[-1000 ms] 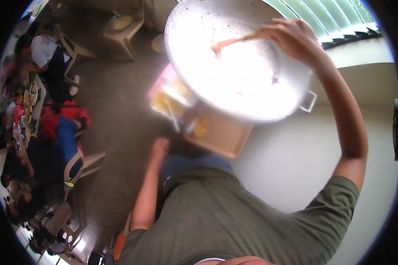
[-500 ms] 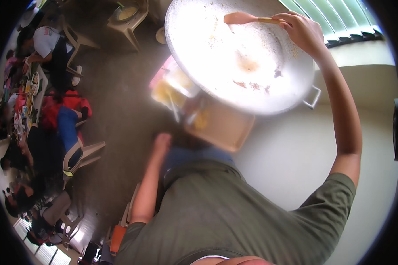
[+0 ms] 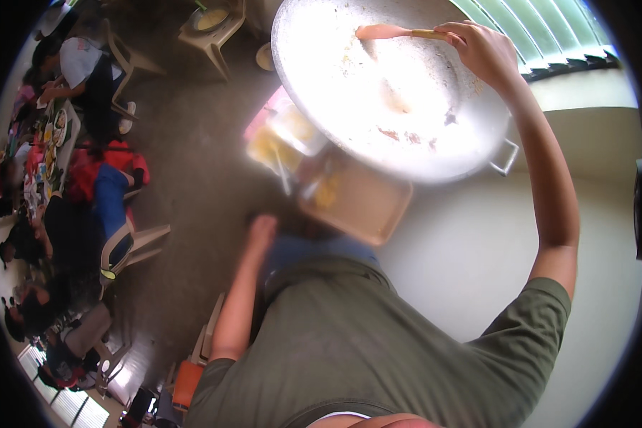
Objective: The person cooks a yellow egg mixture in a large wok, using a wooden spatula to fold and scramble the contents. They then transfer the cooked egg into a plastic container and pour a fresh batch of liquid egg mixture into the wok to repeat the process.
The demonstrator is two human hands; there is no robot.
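Observation:
My right hand (image 3: pixel 482 53) is closed round the handle of a wooden spatula (image 3: pixel 386 31). The spatula's flat, reddish end reaches over the inside of a large, wide metal wok (image 3: pixel 471 153). Brown and dark bits of food residue (image 3: pixel 399 135) cling to the wok's surface, and strong glare hides part of its middle. My left hand (image 3: pixel 264 227) hangs low beside my body, apart from the wok; its fingers are too small and blurred to make out.
Below the wok sit a tan tray (image 3: pixel 378 210) and a blurred clear container with yellow contents (image 3: pixel 272 150). Louvred window panes (image 3: pixel 549 32) lie at upper right, beside a pale wall (image 3: pixel 449 264). People sit at a long table (image 3: pixel 70 135) on the left. A plastic chair (image 3: pixel 210 37) holds a bowl.
The spatula has shifted slightly left in the wok, with my right hand moving along. My left hand stays low in about the same place.

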